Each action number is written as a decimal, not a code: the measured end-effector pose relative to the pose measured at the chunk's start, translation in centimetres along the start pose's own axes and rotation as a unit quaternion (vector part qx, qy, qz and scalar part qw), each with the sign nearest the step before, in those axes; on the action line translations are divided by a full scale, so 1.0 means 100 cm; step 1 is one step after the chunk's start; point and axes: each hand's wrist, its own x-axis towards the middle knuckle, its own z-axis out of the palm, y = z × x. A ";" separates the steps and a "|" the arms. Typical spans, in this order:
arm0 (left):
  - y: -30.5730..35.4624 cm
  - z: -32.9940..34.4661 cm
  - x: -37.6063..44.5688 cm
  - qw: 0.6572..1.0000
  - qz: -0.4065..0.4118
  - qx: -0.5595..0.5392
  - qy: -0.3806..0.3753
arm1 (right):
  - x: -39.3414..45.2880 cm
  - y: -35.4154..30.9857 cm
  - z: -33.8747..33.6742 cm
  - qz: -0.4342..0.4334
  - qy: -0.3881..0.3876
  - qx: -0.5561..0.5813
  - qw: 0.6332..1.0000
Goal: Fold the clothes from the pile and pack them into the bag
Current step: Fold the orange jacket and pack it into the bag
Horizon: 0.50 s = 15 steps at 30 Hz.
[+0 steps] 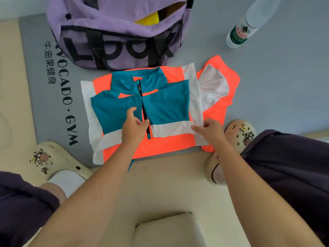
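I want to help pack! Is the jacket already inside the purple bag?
No, the jacket lies folded on the grey mat in front of the purple bag, under both hands.
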 end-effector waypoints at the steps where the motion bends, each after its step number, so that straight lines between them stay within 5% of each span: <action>1: 0.004 0.000 -0.001 1.000 0.003 0.008 0.000 | 0.000 0.000 -0.003 0.003 -0.008 0.003 1.000; 4: 0.024 0.009 -0.009 0.999 0.021 -0.006 -0.031 | 0.000 -0.006 -0.015 -0.001 -0.072 0.038 0.997; 9: 0.071 0.052 -0.025 0.966 -0.054 -0.130 -0.217 | -0.006 -0.026 -0.013 -0.041 -0.176 0.105 0.978; 15: 0.079 0.086 -0.013 0.975 -0.064 -0.094 -0.190 | -0.006 -0.032 0.004 -0.072 -0.263 0.194 0.942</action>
